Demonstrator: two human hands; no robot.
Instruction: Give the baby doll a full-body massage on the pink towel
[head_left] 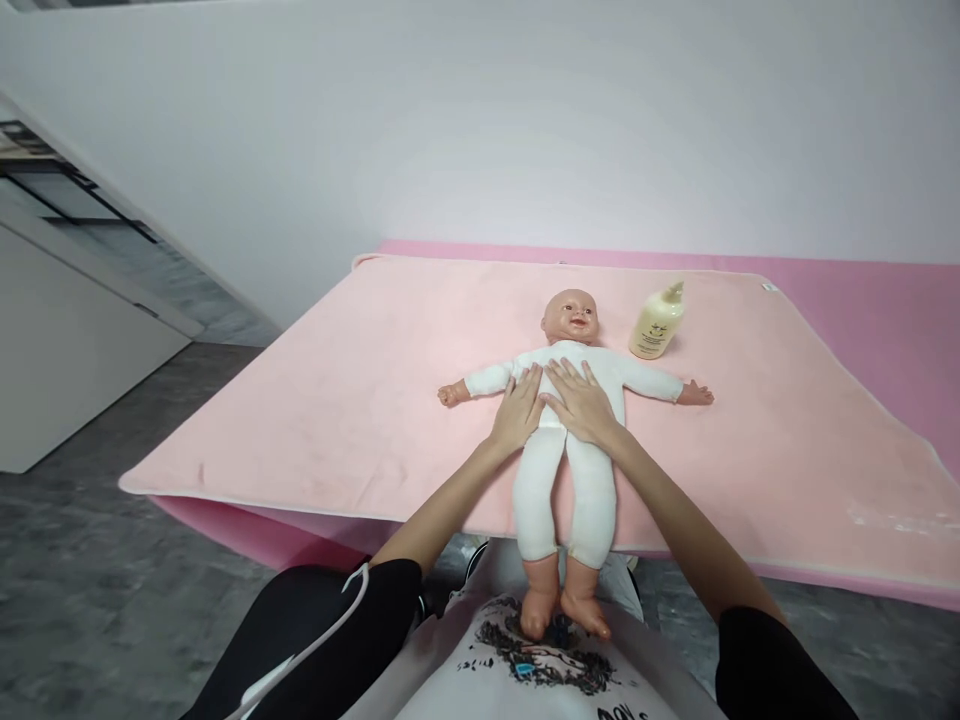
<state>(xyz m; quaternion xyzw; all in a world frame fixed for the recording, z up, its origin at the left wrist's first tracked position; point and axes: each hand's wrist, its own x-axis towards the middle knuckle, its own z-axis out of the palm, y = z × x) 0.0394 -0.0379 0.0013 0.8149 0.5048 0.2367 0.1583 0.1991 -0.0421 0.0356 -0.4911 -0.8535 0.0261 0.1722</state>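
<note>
Both hands lie palm-down on the doll (551, 440), grasping nothing. The left hand (517, 410) rests at one side of its torso, fingers straight, only slightly parted and pointing up toward the shoulder. The right hand (583, 402) lies flat across the chest and belly, its fingers extended with narrow gaps between them. The thumbs angle inward near the middle of the torso; whether their tips touch is hard to tell. The doll is on its back on the pink mat (337, 400), arms spread wide, head toward the wall (480, 130), feet past the mat's near edge, in front of the person's shirt (465, 680). A pump bottle (655, 325) stands just beside the head.
</note>
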